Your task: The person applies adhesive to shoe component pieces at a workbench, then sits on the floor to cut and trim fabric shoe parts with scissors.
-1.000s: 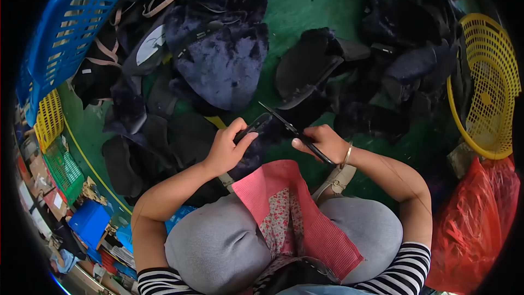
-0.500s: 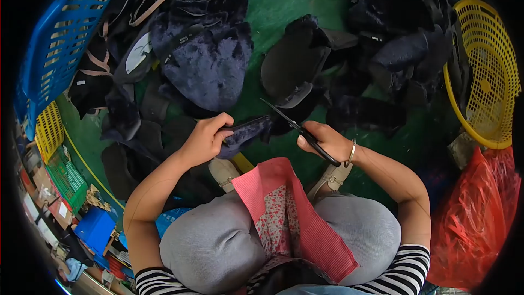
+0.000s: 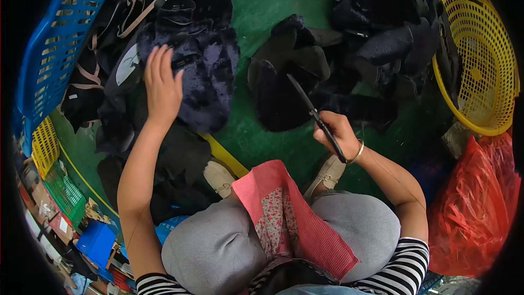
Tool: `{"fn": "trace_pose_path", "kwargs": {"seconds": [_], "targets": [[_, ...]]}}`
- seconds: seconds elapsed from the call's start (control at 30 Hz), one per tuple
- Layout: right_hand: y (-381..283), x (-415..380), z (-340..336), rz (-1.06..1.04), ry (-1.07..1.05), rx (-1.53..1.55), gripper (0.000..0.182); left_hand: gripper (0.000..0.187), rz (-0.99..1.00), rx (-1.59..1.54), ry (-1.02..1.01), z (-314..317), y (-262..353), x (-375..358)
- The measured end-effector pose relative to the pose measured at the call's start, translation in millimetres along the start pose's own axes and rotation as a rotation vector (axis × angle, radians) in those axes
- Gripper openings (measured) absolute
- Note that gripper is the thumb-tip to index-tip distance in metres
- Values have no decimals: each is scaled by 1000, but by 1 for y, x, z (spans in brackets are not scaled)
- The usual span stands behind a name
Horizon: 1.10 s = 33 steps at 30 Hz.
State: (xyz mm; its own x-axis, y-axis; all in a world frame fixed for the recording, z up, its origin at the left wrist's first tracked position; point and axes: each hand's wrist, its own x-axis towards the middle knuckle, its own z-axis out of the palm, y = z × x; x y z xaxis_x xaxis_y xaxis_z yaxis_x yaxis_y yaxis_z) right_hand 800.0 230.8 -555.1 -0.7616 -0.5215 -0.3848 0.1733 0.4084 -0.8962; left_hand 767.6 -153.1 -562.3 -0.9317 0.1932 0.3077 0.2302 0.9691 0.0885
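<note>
My left hand point(image 3: 163, 84) is stretched out with nothing in it, fingers extended at the left edge of a dark blue plush piece point(image 3: 210, 79). That piece lies on the left heap, beside a white oval patch point(image 3: 127, 65). In my right hand point(image 3: 337, 133) is a pair of black scissors point(image 3: 307, 101), its blades together and angled up to the left. The scissor tips overlap a pile of dark plush pieces point(image 3: 281, 98) on the green floor in front of me.
A blue crate point(image 3: 60, 49) stands at the left, over a yellow basket point(image 3: 45, 147). Another yellow basket point(image 3: 445, 84) leans at the right, above a red plastic bag point(image 3: 472, 213). More dark pieces point(image 3: 390, 49) are heaped at the back right. A yellow strip point(image 3: 225, 154) lies near my shoe point(image 3: 219, 179).
My left hand has let go of a dark plush strip and moved up and left to the left heap. My right hand has shifted slightly right, and the scissors' blades have come together.
</note>
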Motion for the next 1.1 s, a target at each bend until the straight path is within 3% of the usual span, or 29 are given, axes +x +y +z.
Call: {"fn": "trace_pose_path", "kwargs": {"seconds": [0.13,0.27,0.4,0.43,0.47,0.5,0.57,0.7,0.8,0.87,1.0,1.1], "targets": [[4,-7,-21,461,94,111,54,48,232,-562,-246,22,85,32],[35,-17,-31,688,77,203,65,59,313,-553,-318,92,139,48],[39,-24,-38,753,40,117,69,36,207,-668,-659,124,162,51],[39,-27,-38,781,-15,85,68,23,272,-738,-577,123,162,41],[37,-28,-39,810,-69,51,67,20,168,-856,-638,120,159,28],[37,-30,-39,813,-65,55,67,19,60,-970,-702,99,158,20],[33,-32,-34,637,-218,74,65,19,-11,-1192,-575,72,148,-6],[-2,-12,-17,440,-396,0,65,19,-205,-1201,-615,19,130,-36],[-19,4,-5,373,-413,-71,68,20,-312,-1202,-599,0,126,-50],[-26,8,-4,341,-433,-102,69,20,-495,-1183,-617,-8,124,-51],[-27,-7,-8,400,-489,-164,71,21,-573,-1234,-617,-4,112,-57],[-27,-10,2,447,-427,-149,71,19,-426,-1230,-612,-5,115,-54]]}}
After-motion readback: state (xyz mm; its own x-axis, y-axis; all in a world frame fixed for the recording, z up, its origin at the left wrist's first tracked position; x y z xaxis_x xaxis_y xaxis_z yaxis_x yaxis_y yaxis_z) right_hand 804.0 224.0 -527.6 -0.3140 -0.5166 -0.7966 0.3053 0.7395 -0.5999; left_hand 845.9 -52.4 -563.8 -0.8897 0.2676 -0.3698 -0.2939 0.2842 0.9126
